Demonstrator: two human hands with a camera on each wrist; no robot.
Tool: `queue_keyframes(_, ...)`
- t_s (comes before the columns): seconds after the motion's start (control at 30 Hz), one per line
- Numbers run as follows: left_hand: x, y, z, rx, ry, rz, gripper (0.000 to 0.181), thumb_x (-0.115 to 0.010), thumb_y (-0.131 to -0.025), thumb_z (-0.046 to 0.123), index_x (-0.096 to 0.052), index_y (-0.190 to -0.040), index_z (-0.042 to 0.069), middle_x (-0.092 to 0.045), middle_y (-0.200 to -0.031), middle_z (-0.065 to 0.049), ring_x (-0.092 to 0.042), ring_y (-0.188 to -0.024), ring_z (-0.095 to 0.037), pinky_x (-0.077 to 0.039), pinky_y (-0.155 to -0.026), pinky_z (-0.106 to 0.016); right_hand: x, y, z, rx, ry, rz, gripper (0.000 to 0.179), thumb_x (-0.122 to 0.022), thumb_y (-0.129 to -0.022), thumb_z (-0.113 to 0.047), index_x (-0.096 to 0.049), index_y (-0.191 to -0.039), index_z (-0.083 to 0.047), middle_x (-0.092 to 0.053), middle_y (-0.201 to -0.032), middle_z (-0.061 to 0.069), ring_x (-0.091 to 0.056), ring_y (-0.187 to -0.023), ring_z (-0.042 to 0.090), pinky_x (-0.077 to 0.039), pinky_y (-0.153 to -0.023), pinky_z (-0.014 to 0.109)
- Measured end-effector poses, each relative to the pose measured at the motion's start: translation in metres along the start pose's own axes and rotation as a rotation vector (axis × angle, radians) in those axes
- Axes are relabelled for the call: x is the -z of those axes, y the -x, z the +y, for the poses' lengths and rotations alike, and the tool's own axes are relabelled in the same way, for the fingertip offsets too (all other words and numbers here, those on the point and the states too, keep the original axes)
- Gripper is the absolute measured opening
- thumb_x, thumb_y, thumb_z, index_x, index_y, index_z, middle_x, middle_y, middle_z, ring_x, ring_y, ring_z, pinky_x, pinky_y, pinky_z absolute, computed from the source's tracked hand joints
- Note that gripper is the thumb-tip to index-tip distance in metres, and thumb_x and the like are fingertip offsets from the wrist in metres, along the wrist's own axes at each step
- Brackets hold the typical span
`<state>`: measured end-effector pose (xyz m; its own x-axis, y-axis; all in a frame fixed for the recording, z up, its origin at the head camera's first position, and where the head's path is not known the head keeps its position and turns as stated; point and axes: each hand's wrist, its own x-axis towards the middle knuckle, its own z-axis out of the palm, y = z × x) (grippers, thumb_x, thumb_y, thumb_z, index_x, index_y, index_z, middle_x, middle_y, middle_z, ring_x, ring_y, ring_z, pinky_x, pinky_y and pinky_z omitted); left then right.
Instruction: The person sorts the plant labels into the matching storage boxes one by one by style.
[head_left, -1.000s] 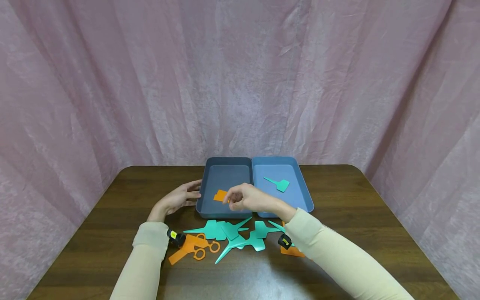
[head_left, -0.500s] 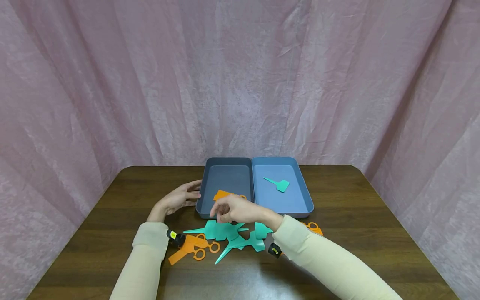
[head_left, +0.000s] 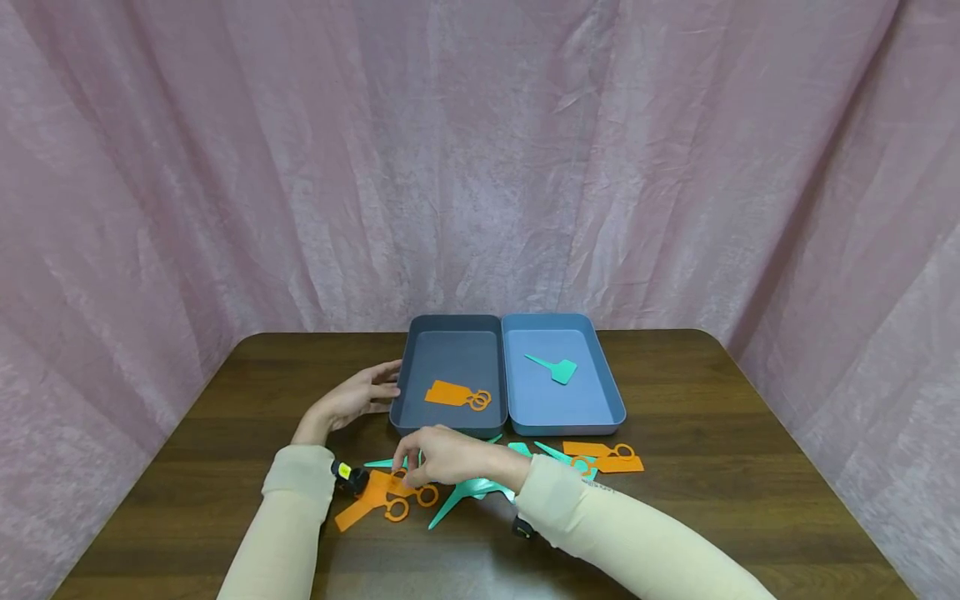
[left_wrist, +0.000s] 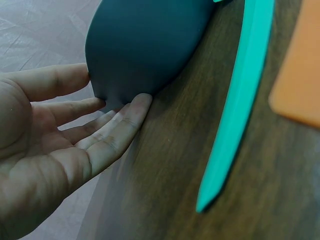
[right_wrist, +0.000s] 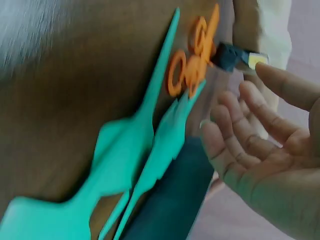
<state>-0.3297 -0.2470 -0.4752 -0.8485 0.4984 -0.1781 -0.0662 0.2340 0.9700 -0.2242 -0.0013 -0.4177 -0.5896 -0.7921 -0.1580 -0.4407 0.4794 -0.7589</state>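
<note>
My left hand [head_left: 356, 397] has its fingers straight against the left wall of the dark grey tray [head_left: 459, 350]; the left wrist view shows the fingertips at the tray's outer side [left_wrist: 145, 50]. My right hand [head_left: 453, 457] hovers over the table in front of that tray, close over orange ring-ended tags [head_left: 367, 502]. Its fingers are loosely bent with nothing between them, as the right wrist view shows [right_wrist: 272, 155]. Under and beside it lie several overlapping teal plant labels [head_left: 450, 502], partly hidden by the hand. Inside the dark tray are overlapping orange tags [head_left: 448, 393].
A blue tray [head_left: 551, 412] stands against the dark one's right side, with one teal plant label [head_left: 562, 372] in it. Right of the right wrist, more orange tags [head_left: 621, 464] lie with teal labels. A pink curtain [head_left: 480, 167] hangs behind the table.
My right hand has moved from over the dark tray toward the near left, above the orange tags on the table. The tags in the tray are now uncovered. My left hand has stayed put.
</note>
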Motion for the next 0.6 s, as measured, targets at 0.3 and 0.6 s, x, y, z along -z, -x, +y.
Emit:
queue_keyframes(0.3, 0.0, -0.002, 0.0, 0.01, -0.003, 0.009, 0.068, -0.05, -0.11, 0.008, -0.013, -0.167, 0.005, -0.016, -0.17, -0.024, -0.021, -0.154, -0.044, -0.035, -0.119, -0.06, -0.03, -0.009, -0.009, -0.055, 0.237, 0.033, 0.013, -0.079, -0.096, -0.021, -0.073, -0.106, -0.016, -0.06, -0.086, -0.01, -0.054, -0.072, 0.003, -0.048, -0.064, 0.017)
queue_keyframes(0.6, 0.001, -0.002, -0.001, 0.005, 0.002, 0.005, 0.068, -0.049, -0.11, 0.008, -0.012, -0.167, 0.004, -0.014, -0.17, -0.025, -0.019, -0.155, -0.046, -0.034, -0.118, -0.062, -0.047, -0.012, -0.011, -0.034, 0.498, 0.051, 0.02, -0.081, -0.093, -0.037, -0.069, -0.095, -0.021, -0.053, -0.086, -0.012, -0.046, -0.078, 0.005, -0.038, -0.071, 0.016)
